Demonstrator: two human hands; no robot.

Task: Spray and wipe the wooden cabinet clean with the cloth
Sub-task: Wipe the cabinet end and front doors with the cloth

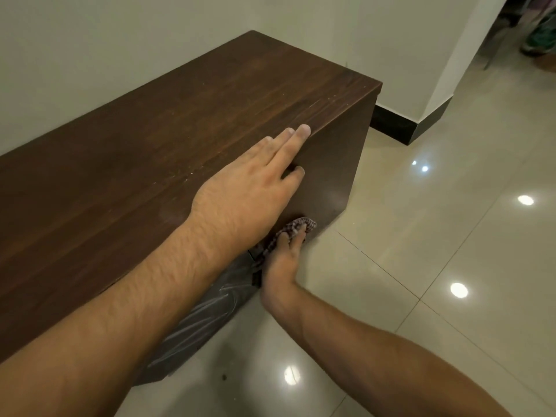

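Note:
A long, low, dark-brown wooden cabinet (168, 121) stands against the pale wall. My left hand (249, 188) lies flat on its top near the front edge, fingers straight, with fingertips reaching over the edge. Below it, my right hand (285, 254) presses a checked cloth (301, 225) against the cabinet's front face, low down near the floor, fingers curled over the cloth. No spray bottle is in view.
Glossy beige floor tiles (421, 266) spread to the right and reflect ceiling lights. A dark skirting board (400, 127) runs along the wall behind the cabinet's right end. Part of the cabinet's lower front (204, 320) shows shiny streaks. Blurred items sit at the far top right.

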